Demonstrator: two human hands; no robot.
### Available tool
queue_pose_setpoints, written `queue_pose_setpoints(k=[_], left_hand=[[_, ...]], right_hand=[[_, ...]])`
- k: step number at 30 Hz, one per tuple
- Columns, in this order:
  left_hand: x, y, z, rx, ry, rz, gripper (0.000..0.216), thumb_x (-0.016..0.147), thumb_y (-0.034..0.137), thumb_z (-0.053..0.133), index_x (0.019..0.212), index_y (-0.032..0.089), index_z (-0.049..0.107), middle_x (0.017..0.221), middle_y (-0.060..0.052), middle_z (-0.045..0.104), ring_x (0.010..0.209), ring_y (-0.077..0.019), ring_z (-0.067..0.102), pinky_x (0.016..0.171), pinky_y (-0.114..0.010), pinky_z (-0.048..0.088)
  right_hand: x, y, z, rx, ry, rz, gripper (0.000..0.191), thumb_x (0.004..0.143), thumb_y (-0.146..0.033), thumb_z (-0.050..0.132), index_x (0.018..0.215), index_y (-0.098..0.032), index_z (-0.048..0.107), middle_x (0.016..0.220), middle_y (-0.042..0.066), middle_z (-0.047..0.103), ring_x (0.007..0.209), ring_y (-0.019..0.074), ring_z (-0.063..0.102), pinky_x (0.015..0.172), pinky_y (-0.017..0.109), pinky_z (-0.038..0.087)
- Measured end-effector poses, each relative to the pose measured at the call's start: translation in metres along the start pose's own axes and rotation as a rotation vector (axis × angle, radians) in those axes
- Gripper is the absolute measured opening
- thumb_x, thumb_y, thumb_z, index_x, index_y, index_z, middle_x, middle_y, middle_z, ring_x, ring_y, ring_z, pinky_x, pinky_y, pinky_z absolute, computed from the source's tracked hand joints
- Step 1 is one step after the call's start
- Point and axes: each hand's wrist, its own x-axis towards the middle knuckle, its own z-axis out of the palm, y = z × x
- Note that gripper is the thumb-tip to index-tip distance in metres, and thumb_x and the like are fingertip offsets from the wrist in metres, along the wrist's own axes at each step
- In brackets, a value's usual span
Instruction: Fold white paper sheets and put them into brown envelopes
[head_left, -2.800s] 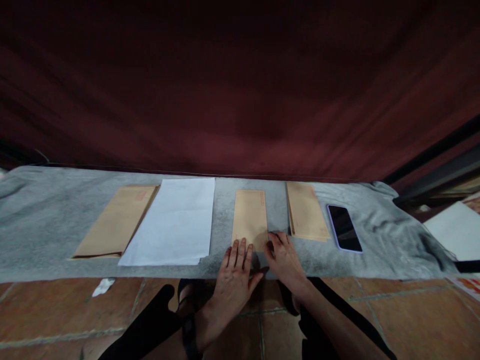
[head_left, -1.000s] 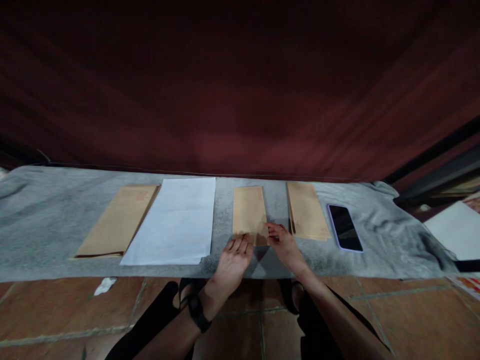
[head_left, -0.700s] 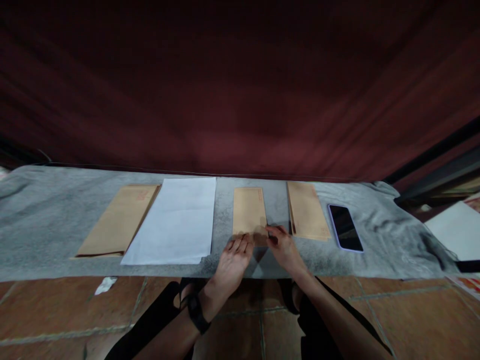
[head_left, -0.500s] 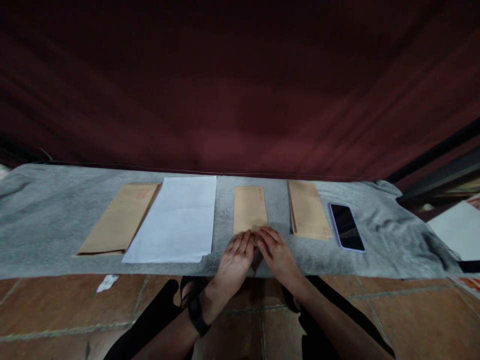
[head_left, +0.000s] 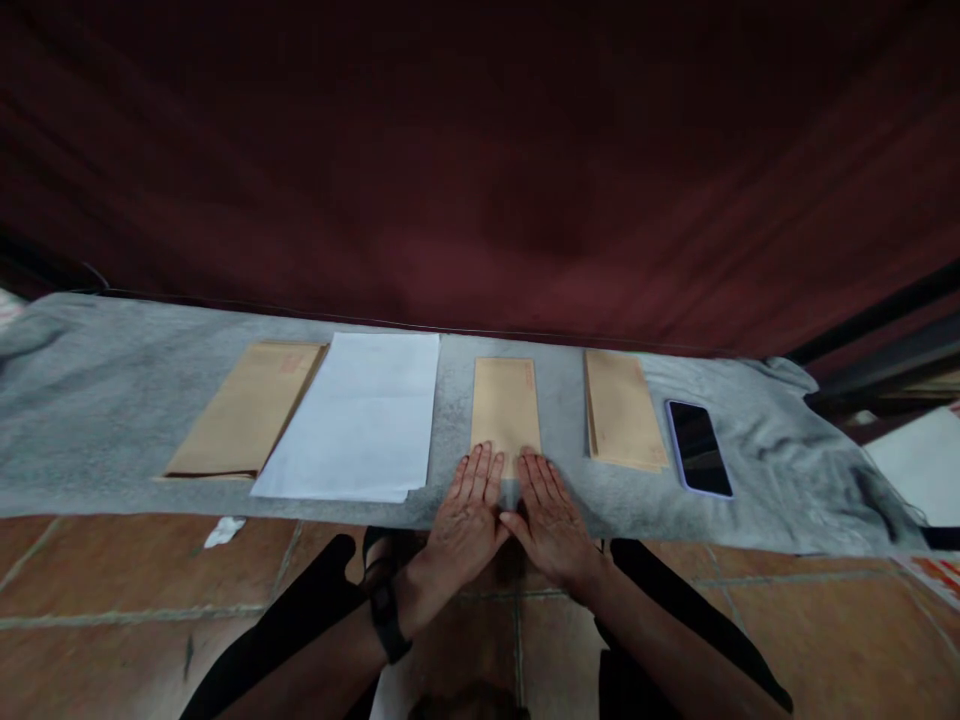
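A brown paper envelope (head_left: 506,405) with red print at its top right lies flat in front of me. My left hand (head_left: 466,515) rests palm down on its near left corner, fingers stretched out. On the near right corner lies my right hand (head_left: 550,515), likewise flat and open, its thumb meeting the left one. To the left is a stack of white paper sheets (head_left: 360,415); beyond it, a larger pile of brown envelopes (head_left: 244,410). A smaller pile of envelopes (head_left: 624,410) lies to the right of my hands.
A phone (head_left: 699,448) in a lilac case lies at the right. Grey cloth (head_left: 97,400) covers the narrow table. Behind it hangs a dark red curtain (head_left: 480,200). On the tiled floor (head_left: 112,570) lies a crumpled white tissue (head_left: 223,531).
My fingers were bent together at the envelope's near edge; now both hands lie flat with the fingers straightened. The whole view has shifted slightly.
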Motion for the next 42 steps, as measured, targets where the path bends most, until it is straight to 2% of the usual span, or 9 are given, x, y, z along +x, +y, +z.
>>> queue_pose_setpoints(k=[5,10,12,16,20,26,35,38,42], left_hand=[[-0.002,-0.005,-0.007,-0.006,-0.063,-0.003,0.090,0.095,0.049,0.054,0.160,0.003,0.012,0.165,-0.025,0.019,0.155,-0.0332,0.014,0.125,-0.051,0.025],[-0.002,-0.008,-0.011,-0.015,-0.053,-0.002,0.095,0.093,0.064,0.053,0.157,0.002,0.021,0.164,-0.027,0.022,0.155,-0.0348,0.015,0.125,-0.052,0.024],[-0.001,-0.009,-0.013,-0.032,-0.054,0.019,0.090,0.094,0.062,0.053,0.157,0.004,0.025,0.165,-0.024,0.022,0.155,-0.0338,0.015,0.125,-0.051,0.024],[0.002,-0.009,-0.014,-0.104,-0.095,0.147,0.071,0.100,0.048,0.050,0.157,0.012,0.029,0.166,-0.014,0.027,0.156,-0.0264,0.018,0.127,-0.044,0.021],[0.003,-0.008,-0.012,-0.137,-0.125,0.180,0.069,0.100,0.043,0.048,0.157,0.008,0.028,0.165,-0.016,0.029,0.155,-0.0257,0.020,0.127,-0.043,0.020],[0.002,-0.008,-0.014,-0.129,-0.141,0.173,0.065,0.099,0.031,0.044,0.156,0.005,0.027,0.166,-0.017,0.026,0.155,-0.0243,0.021,0.127,-0.040,0.017],[0.000,-0.010,-0.012,-0.101,-0.116,0.163,0.073,0.096,0.037,0.050,0.156,0.004,0.026,0.165,-0.020,0.027,0.155,-0.0277,0.017,0.126,-0.044,0.022],[0.000,-0.011,-0.010,-0.099,-0.083,0.146,0.070,0.098,0.039,0.050,0.155,0.005,0.029,0.164,-0.021,0.029,0.154,-0.0286,0.021,0.125,-0.045,0.026],[0.002,-0.009,-0.009,-0.116,-0.029,0.147,0.068,0.100,0.046,0.048,0.154,0.007,0.033,0.162,-0.020,0.035,0.153,-0.0277,0.027,0.124,-0.045,0.029]], right_hand=[[-0.005,0.002,-0.007,-0.042,-0.003,0.000,0.083,0.104,-0.054,0.036,0.162,-0.006,0.000,0.167,0.021,0.017,0.153,0.0326,0.026,0.122,0.051,0.030],[-0.010,0.005,-0.011,0.004,-0.004,0.002,0.086,0.103,-0.058,0.038,0.162,-0.007,0.002,0.166,0.022,0.017,0.153,0.0340,0.026,0.122,0.053,0.030],[-0.010,0.007,-0.012,0.038,-0.017,0.007,0.085,0.103,-0.057,0.038,0.163,-0.009,0.003,0.167,0.021,0.016,0.153,0.0344,0.025,0.122,0.054,0.030],[-0.009,0.008,-0.014,0.087,-0.030,0.030,0.076,0.105,-0.050,0.034,0.163,-0.012,0.005,0.168,0.017,0.016,0.153,0.0331,0.024,0.123,0.056,0.027],[-0.005,0.002,-0.014,0.105,-0.032,0.002,0.071,0.107,-0.045,0.031,0.163,-0.013,0.002,0.168,0.015,0.019,0.154,0.0304,0.022,0.124,0.055,0.025],[-0.005,-0.008,-0.007,0.101,-0.039,-0.051,0.076,0.105,-0.049,0.034,0.163,-0.008,0.006,0.165,0.020,0.026,0.152,0.0315,0.027,0.123,0.054,0.029],[-0.007,-0.004,-0.005,0.063,-0.017,-0.038,0.077,0.103,-0.051,0.042,0.161,-0.005,0.019,0.164,0.023,0.026,0.152,0.0344,0.028,0.121,0.055,0.033],[-0.006,0.001,-0.008,0.087,-0.034,-0.038,0.074,0.104,-0.049,0.041,0.161,-0.007,0.019,0.164,0.020,0.025,0.152,0.0320,0.027,0.122,0.054,0.031],[0.002,0.013,-0.015,0.152,-0.099,-0.063,0.065,0.107,-0.046,0.035,0.162,-0.016,0.017,0.166,0.012,0.027,0.153,0.0239,0.026,0.125,0.051,0.026]])
